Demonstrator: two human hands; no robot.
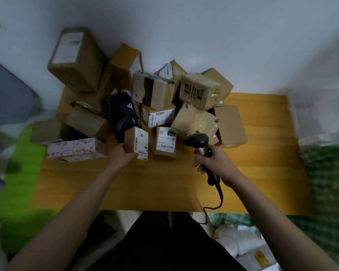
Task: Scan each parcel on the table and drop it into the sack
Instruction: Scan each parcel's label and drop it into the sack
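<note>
The left hand (125,153) is curling its fingers round the lower left edge of a small upright cardboard parcel with a white printed label (139,142), keeping that label facing up for scanning. At three o'clock of it, the right hand (211,159) is gripping the handle of a black corded barcode scanner (197,140), its head aiming toward the heap of brown cardboard boxes (145,98) covering the twelve-o'clock half of the yellow wooden table (164,188). The sack is hard to identify among the blurred green shapes at the table's sides, and most labels are unreadable.

A white wall (203,36) stands behind the tabletop (145,188). A bright green sheet (18,192) lies at its left edge, a green checked cloth (325,173) at its right. White items (237,243), possibly bags, lie below, blurred.
</note>
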